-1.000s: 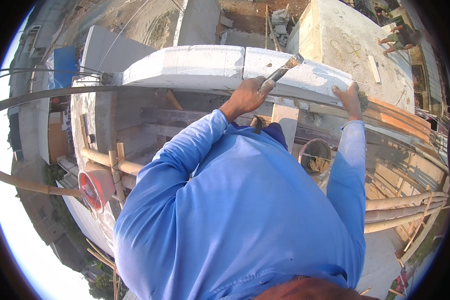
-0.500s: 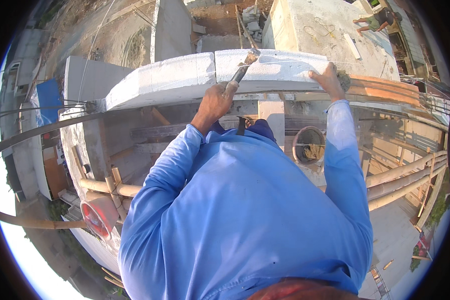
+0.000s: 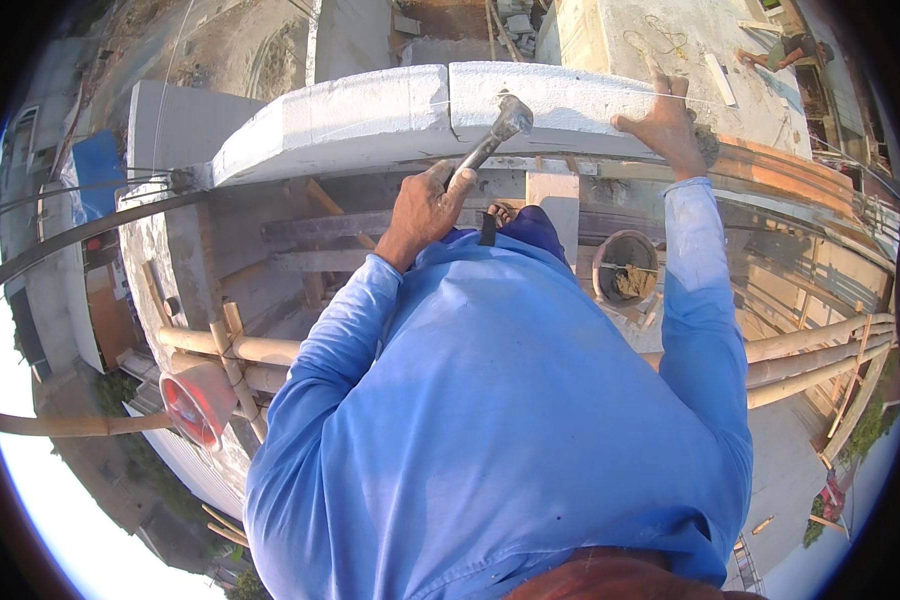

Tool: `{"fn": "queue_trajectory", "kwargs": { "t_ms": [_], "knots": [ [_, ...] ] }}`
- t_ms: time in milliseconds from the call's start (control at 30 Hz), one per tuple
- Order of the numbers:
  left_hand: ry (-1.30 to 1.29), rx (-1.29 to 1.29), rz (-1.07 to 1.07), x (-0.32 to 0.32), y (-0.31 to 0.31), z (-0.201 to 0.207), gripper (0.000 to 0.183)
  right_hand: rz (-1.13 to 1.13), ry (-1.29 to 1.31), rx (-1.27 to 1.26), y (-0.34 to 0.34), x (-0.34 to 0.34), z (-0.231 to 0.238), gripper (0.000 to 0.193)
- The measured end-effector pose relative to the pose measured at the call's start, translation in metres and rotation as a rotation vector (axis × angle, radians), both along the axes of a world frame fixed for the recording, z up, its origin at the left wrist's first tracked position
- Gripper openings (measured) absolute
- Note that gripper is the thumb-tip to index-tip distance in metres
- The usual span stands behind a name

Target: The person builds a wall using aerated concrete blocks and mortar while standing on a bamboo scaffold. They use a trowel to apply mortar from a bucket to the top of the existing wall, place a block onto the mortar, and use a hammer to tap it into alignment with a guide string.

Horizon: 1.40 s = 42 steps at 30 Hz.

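My left hand [image 3: 425,213] is closed round the handle of a hammer [image 3: 513,116]. Its dusty metal head is at the near face of a long white block [image 3: 580,98]; whether it touches cannot be told. My right hand [image 3: 668,125] is at the block's right end, its thumb toward the near face and its fingers stretched up past the top edge. Grey mortar [image 3: 708,147] shows beside that wrist. Another white block [image 3: 355,112] adjoins on the left, with a narrow dark joint between them. A thin string [image 3: 610,90] runs along the blocks.
A round bucket [image 3: 624,268] with mortar stands below my right forearm. Bamboo poles [image 3: 800,350] cross at the right, and others [image 3: 195,340] at the left beside a red-lined bucket [image 3: 198,405]. Orange boards [image 3: 785,172] extend rightward. Another person [image 3: 785,52] is at the far right.
The hammer head has moved from the block's top edge down to its near face. My right hand's fingers now stretch farther over the top. The whole view has shifted slightly.
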<state>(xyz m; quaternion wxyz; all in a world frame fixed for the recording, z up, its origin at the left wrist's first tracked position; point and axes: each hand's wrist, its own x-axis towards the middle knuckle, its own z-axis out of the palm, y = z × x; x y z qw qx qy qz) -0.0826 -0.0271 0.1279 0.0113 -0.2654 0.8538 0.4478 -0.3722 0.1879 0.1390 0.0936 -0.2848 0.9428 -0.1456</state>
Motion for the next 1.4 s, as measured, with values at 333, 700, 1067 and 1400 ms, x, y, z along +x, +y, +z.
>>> {"fn": "queue_trajectory", "kwargs": {
  "t_ms": [333, 700, 1067, 1400],
  "knots": [
    [0.008, 0.075, -0.167, 0.031, -0.028, 0.013, 0.049, 0.355, 0.108, 0.321, -0.103, 0.055, -0.013, 0.115],
    [0.160, 0.301, -0.056, -0.018, -0.081, -0.008, 0.052, 0.348, -0.020, 0.354, -0.102, 0.071, 0.032, 0.099],
    [-0.005, 0.382, -0.079, -0.015, -0.096, -0.016, 0.057, 0.366, -0.052, 0.081, -0.094, 0.064, 0.017, 0.104],
    [-0.087, 0.308, -0.098, -0.021, -0.089, -0.013, 0.057, 0.384, -0.152, 0.092, -0.091, 0.056, 0.007, 0.106]
  ]
}}
